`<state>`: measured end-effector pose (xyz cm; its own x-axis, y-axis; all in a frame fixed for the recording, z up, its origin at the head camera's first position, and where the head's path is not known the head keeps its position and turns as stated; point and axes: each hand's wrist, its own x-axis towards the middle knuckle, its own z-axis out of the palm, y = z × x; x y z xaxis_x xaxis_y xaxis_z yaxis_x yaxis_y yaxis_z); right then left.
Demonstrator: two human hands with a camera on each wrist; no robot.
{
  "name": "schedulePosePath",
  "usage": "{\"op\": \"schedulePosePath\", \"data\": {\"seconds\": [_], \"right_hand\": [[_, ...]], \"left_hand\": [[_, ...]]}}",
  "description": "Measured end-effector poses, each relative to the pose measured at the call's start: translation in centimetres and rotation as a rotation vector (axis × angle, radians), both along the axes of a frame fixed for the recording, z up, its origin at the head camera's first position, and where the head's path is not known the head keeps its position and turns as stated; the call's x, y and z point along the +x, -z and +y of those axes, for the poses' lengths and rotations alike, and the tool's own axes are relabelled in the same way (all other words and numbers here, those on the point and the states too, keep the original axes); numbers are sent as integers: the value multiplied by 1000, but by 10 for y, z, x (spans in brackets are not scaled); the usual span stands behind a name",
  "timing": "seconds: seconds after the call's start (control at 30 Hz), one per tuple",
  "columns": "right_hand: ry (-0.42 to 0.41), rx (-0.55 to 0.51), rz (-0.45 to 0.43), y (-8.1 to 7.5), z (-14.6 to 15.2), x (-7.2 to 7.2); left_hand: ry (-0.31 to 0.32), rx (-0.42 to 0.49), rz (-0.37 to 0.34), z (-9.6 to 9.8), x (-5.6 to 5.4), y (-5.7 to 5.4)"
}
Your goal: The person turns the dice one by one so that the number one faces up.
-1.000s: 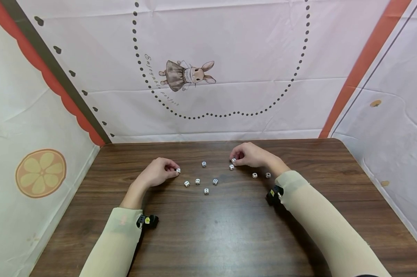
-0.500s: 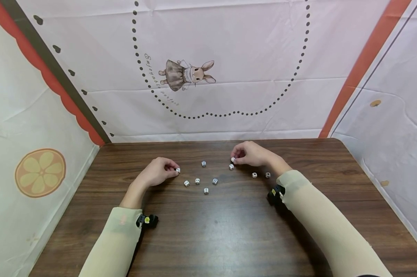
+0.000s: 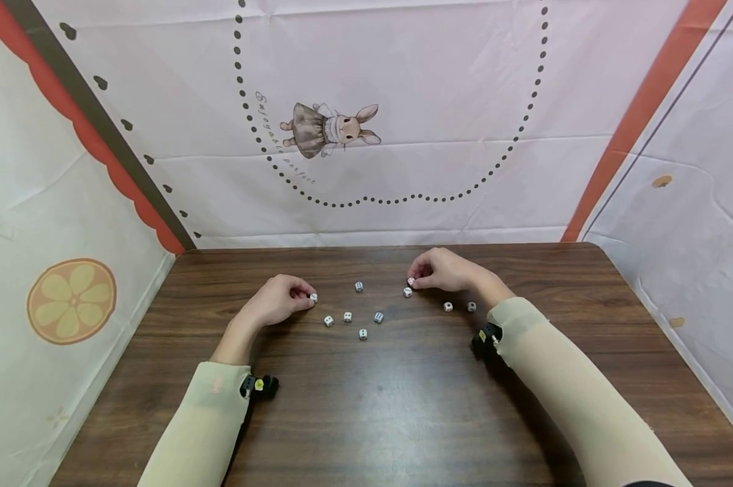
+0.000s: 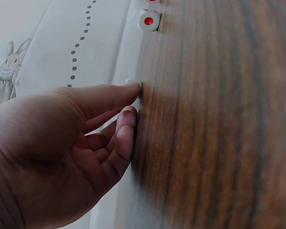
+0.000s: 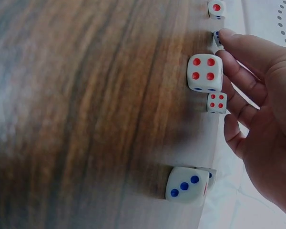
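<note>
On the left part of the brown table (image 3: 366, 399), my left hand (image 3: 275, 301) pinches a white die (image 3: 314, 297) between thumb and fingers. In the left wrist view that die (image 4: 134, 82) is mostly hidden behind the thumb tip. My right hand (image 3: 444, 270) pinches another die (image 3: 411, 281) near the table's back. A second die (image 3: 407, 292) sits just in front of its fingertips. In the right wrist view my right hand (image 5: 267, 90) has its thumb tip at a small die (image 5: 217, 38), and a die with four red pips (image 5: 205, 71) appears large below it.
Between the hands lie several loose dice, among them a back one (image 3: 359, 287) and a front one (image 3: 363, 334). Two dice (image 3: 448, 307) lie beside the right wrist. A printed cloth (image 3: 439, 122) rises behind the table's back edge.
My right hand has shifted very slightly right, and the die in it looks a little turned. The left hand and the loose dice stay in place.
</note>
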<state>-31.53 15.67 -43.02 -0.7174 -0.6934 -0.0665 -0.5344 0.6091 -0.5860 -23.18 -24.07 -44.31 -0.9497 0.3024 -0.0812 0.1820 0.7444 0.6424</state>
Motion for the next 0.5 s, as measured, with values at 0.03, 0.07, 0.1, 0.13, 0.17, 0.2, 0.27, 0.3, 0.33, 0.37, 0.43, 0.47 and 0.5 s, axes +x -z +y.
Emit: {"op": "schedulePosePath", "data": {"seconds": [0.03,0.07,0.1,0.13,0.17,0.2,0.27,0.3,0.33,0.37,0.43,0.47,0.5], "right_hand": [[-1,2,6,0,0,0],[-3,5,11,0,1,-1],[-5,6,15,0,1,-1],[-8,6,19,0,1,-1],[-12,5,22,0,1,-1],[-16,5,23,0,1,-1],[-25,-2,23,0,1,-1],[-28,-5,22,0,1,-1],[-31,-7,23,0,1,-1],[-34,-9,22,0,1,-1],[-34,-8,21,0,0,0],[-34,-5,20,0,-1,0],[-33,-1,20,0,-1,1]], "left_hand": [[0,1,2,0,0,0],[0,1,4,0,-1,-1],[-1,1,4,1,-1,-1],[-1,1,5,1,-1,-1],[-2,0,4,0,-1,-1],[-3,0,3,0,-1,-1],[-3,-3,1,0,-1,0],[-3,-3,0,-1,-1,0],[-3,-3,0,-1,-1,0],[-3,-3,0,-1,-1,0],[-2,-1,1,-1,-1,1],[-1,0,2,0,-1,1],[-1,0,2,0,-1,1]]}}
